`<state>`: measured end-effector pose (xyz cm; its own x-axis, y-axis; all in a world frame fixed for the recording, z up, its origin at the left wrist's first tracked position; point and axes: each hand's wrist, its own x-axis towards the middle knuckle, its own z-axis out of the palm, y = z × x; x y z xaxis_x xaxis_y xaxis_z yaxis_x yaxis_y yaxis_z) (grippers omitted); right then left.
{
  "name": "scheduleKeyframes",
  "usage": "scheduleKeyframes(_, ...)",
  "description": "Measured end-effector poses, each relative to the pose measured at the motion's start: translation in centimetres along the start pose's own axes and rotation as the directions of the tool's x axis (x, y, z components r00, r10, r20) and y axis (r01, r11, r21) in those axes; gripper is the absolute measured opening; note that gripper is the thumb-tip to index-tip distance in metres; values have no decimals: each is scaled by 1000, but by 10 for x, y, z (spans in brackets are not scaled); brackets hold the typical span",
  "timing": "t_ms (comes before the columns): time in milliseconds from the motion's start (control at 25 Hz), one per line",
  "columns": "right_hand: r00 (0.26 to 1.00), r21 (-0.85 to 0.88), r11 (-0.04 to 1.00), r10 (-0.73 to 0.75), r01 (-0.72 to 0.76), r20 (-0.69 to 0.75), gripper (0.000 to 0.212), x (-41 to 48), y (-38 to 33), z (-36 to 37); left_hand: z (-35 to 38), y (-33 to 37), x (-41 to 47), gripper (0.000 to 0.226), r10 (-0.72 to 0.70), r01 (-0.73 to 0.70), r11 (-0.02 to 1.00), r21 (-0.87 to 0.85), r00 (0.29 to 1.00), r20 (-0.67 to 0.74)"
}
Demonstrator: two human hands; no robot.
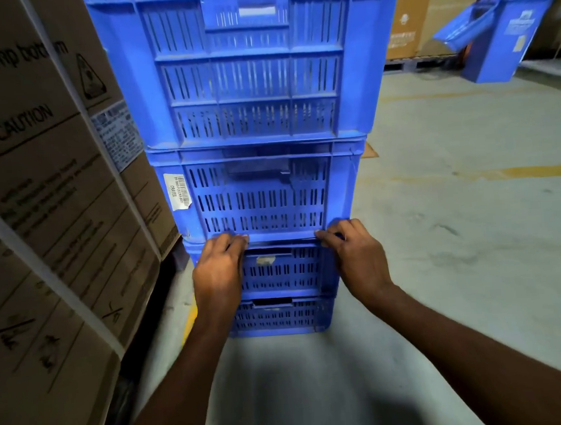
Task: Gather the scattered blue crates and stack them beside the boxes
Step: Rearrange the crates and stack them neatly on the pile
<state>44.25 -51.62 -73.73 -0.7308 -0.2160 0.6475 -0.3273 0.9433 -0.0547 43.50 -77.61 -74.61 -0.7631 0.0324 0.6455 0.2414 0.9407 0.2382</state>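
Note:
A tall stack of several blue slotted crates rises right in front of me on the floor. The top visible crate (pixel 249 68) sits on a second crate (pixel 261 197) that bears a white barcode label. Below them are a third crate (pixel 281 272) and a bottom crate (pixel 280 317). My left hand (pixel 218 273) and my right hand (pixel 355 257) both curl their fingers over the seam where the second crate's bottom edge meets the third crate's rim. Large cardboard boxes (pixel 46 202) stand directly left of the stack.
A blue bin (pixel 506 40) with an open lid stands tilted at the far right. More cardboard boxes (pixel 424 13) on pallets line the back. Grey concrete floor with a yellow line (pixel 502 173) stretches to the right of the stack.

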Motion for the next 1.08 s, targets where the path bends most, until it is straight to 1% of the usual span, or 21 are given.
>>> scheduleKeyframes(80,1000,-9,1000,-26,26,-12,41,6,2,1,-1,7,6,9,-41,41,997,71,999,-3)
scheduleKeyframes(160,996,-39,996,-85,85,7,29,14,2,-6,-11,15,16,16,-44,43,999,29,999,24)
scheduleKeyframes(200,995,-45,994,-103,103,-8,24,20,1,-16,-20,21,22,18,0,0,1000,0,1000,27)
scheduleKeyframes(240,995,-40,995,-94,92,-44,21,27,0,-29,-31,29,28,17,84,-84,996,-13,996,-9)
scheduleKeyframes(280,992,-21,998,-62,60,-112,20,35,-2,-46,-42,40,37,14,171,-172,985,-13,982,-80)
scheduleKeyframes(320,977,8,1000,-15,17,-215,21,46,-3,-62,-54,54,49,15,232,-237,972,-5,956,-179)
scheduleKeyframes(360,943,45,999,34,-20,-330,23,59,-3,-78,-65,69,66,20,255,-266,964,0,926,-277)
scheduleKeyframes(400,909,70,996,74,-49,-411,27,73,0,-91,-75,82,84,24,258,-274,962,4,902,-346)
scheduleKeyframes(440,894,68,996,86,-63,-440,31,86,4,-99,-83,95,100,27,266,-282,959,11,888,-375)
scheduleKeyframes(480,898,39,997,74,-63,-433,36,96,9,-106,-87,104,113,28,281,-294,956,21,887,-365)
scheduleKeyframes(600,945,-106,994,2,-39,-326,46,104,20,-105,-81,110,127,25,298,-295,954,49,920,-254)
scheduleKeyframes(640,950,-118,992,-7,-32,-311,46,102,23,-104,-78,108,126,26,294,-291,955,49,926,-236)
scheduleKeyframes(720,953,-54,999,-10,-6,-303,42,100,25,-103,-73,104,123,25,298,-294,954,55,921,-250)
scheduleKeyframes(800,942,6,999,32,-32,-334,27,104,23,-102,-73,104,125,18,319,-305,948,93,897,-306)
scheduleKeyframes(840,924,22,997,72,-69,-376,29,108,21,-102,-74,104,126,14,335,-316,942,113,881,-334)
scheduleKeyframes(880,901,13,996,90,-94,-425,39,110,20,-102,-73,104,127,13,352,-327,936,130,865,-357)
scheduleKeyframes(920,884,-9,995,80,-95,-461,43,110,20,-100,-73,105,126,16,364,-335,931,143,855,-369)
scheduleKeyframes(960,869,-50,996,39,-73,-493,38,109,20,-98,-72,104,126,17,372,-339,928,153,851,-371)
scheduleKeyframes(1040,852,-163,986,-55,-36,-520,19,106,22,-97,-70,103,126,14,382,-336,923,187,851,-360)
scheduleKeyframes(1080,850,-182,983,-64,-38,-523,16,105,21,-97,-70,103,125,16,383,-330,922,201,852,-357)
